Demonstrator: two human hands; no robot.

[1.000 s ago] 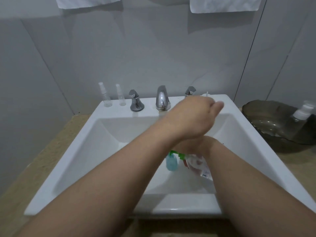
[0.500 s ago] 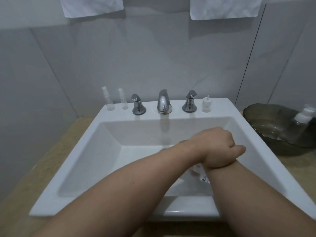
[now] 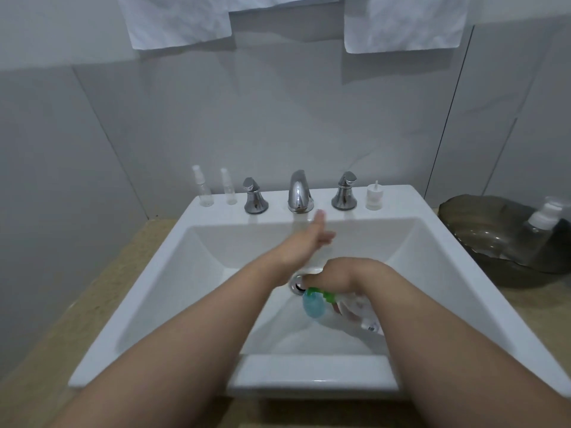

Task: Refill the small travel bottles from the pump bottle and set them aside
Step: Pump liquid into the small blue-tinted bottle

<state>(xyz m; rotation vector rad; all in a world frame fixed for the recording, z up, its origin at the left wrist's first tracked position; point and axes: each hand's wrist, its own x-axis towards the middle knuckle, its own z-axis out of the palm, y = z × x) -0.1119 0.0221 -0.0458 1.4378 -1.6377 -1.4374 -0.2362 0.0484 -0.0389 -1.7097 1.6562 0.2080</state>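
Inside the white sink [image 3: 173,273], my right hand [image 3: 343,273] grips a clear pump bottle [image 3: 360,310] with a green pump head [image 3: 323,293], tilted over a small blue travel bottle [image 3: 312,305] near the drain [image 3: 296,282]. My left hand [image 3: 309,242] is stretched out with straight fingers above the basin, pointing toward the faucet [image 3: 299,193] and holding nothing. Two small clear spray bottles [image 3: 204,188] [image 3: 228,186] stand on the back left of the rim. A small white cap [image 3: 374,197] with a nozzle sits at the back right.
Two chrome tap handles [image 3: 255,197] [image 3: 345,193] flank the faucet. A dark glass bowl [image 3: 482,239] on the beige counter at right holds a clear pump bottle [image 3: 539,230]. Two white towels [image 3: 176,20] [image 3: 404,23] hang on the grey tiled wall.
My left hand has moved off my right wrist, opened its fingers and reached forward toward the faucet. The blue bottle and pump bottle, hidden half a second ago, are in view again.
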